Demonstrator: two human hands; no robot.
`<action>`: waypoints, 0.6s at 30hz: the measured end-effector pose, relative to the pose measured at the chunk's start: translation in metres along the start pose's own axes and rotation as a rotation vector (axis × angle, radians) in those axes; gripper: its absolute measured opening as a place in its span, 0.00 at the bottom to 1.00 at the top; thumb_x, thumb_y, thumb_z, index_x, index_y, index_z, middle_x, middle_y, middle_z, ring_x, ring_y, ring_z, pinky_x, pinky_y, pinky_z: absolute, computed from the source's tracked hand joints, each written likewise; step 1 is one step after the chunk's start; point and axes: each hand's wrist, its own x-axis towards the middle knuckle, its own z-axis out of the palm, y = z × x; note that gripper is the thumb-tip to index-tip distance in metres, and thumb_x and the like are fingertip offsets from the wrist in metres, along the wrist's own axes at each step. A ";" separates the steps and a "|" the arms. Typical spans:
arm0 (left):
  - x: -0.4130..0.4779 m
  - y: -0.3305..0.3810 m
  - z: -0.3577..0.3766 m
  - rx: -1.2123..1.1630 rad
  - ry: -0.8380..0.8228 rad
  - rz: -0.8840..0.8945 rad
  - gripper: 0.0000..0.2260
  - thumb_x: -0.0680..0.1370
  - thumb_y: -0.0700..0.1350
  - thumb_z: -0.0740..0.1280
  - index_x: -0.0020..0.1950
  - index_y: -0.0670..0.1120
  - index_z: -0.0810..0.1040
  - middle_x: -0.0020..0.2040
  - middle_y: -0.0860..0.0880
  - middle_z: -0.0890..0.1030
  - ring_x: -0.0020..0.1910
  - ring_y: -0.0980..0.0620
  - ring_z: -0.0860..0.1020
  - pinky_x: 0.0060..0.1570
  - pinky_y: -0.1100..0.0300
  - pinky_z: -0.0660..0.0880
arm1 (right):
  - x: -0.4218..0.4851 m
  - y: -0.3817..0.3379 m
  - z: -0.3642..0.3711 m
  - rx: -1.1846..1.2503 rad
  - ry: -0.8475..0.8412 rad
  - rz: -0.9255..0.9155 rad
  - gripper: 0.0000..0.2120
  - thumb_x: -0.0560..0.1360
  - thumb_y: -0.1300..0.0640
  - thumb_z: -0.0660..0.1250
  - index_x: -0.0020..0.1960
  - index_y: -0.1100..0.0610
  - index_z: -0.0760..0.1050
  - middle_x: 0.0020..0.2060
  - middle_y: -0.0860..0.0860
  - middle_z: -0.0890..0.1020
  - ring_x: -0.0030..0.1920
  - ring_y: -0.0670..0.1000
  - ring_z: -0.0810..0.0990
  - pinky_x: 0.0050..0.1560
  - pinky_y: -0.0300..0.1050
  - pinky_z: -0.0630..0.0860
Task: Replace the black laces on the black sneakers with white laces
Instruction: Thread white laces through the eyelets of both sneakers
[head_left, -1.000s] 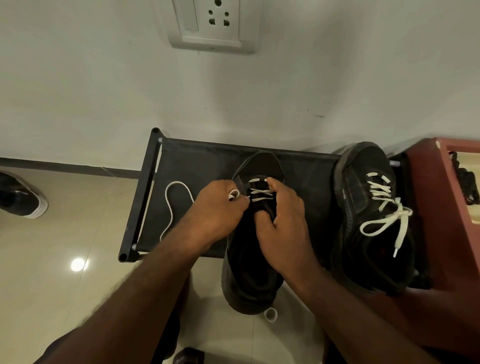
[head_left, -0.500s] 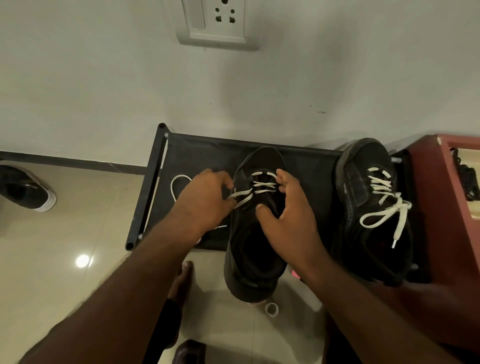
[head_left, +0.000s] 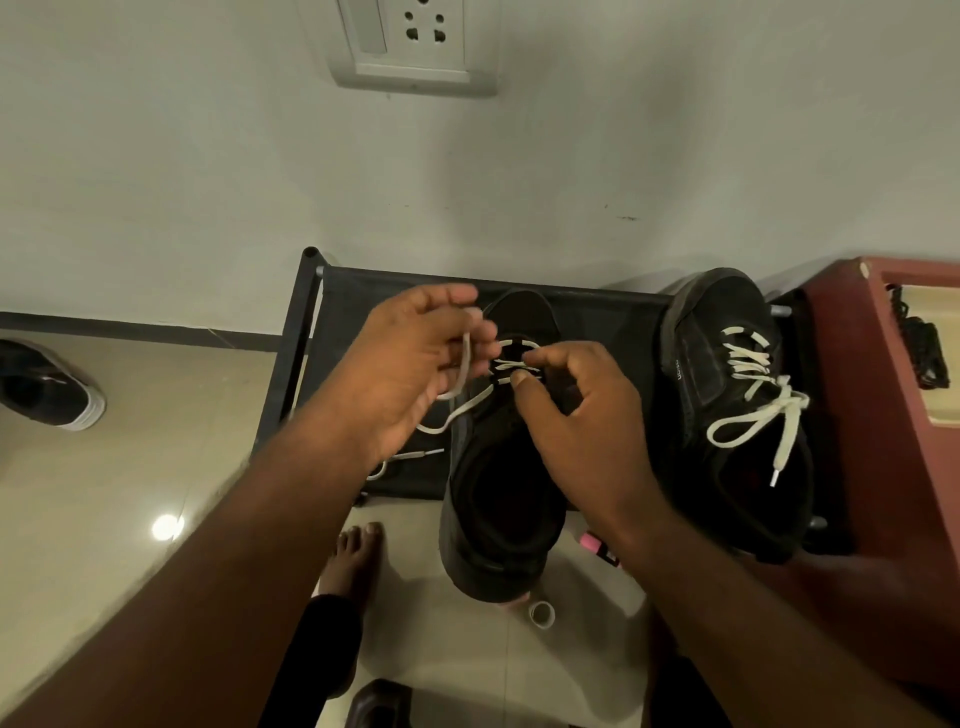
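My left hand (head_left: 410, 364) pinches white lace (head_left: 464, 364) slack, lifted above rack (head_left: 311, 332); right hand (head_left: 582, 415) nips crossings on unfinished sneaker (head_left: 501, 509) at rack's front edge. Lace soft, limp, light; I'd hold near stiff tip for threading

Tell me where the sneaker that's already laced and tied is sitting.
In the head view, the finished sneaker sits on the right end of the black rack, between the sneaker being laced and the red cabinet.
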 end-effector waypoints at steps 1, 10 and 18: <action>-0.002 0.002 0.005 -0.194 -0.041 0.006 0.09 0.80 0.35 0.62 0.58 0.41 0.76 0.46 0.43 0.82 0.48 0.47 0.83 0.52 0.56 0.81 | 0.000 -0.004 -0.002 0.007 -0.045 -0.027 0.09 0.76 0.54 0.72 0.56 0.51 0.79 0.51 0.43 0.79 0.50 0.39 0.78 0.48 0.30 0.74; 0.001 0.006 0.006 -0.742 0.105 0.043 0.20 0.74 0.37 0.61 0.65 0.32 0.74 0.62 0.35 0.79 0.58 0.41 0.81 0.63 0.49 0.76 | 0.007 -0.028 -0.016 0.478 -0.265 0.110 0.08 0.82 0.59 0.62 0.47 0.59 0.78 0.42 0.58 0.83 0.44 0.59 0.82 0.48 0.53 0.81; 0.004 -0.006 0.002 0.023 0.281 0.076 0.05 0.81 0.43 0.64 0.55 0.47 0.78 0.51 0.45 0.82 0.42 0.58 0.81 0.39 0.66 0.78 | 0.034 -0.005 -0.046 0.558 0.080 0.307 0.10 0.84 0.53 0.60 0.50 0.55 0.78 0.28 0.49 0.73 0.25 0.45 0.65 0.24 0.38 0.62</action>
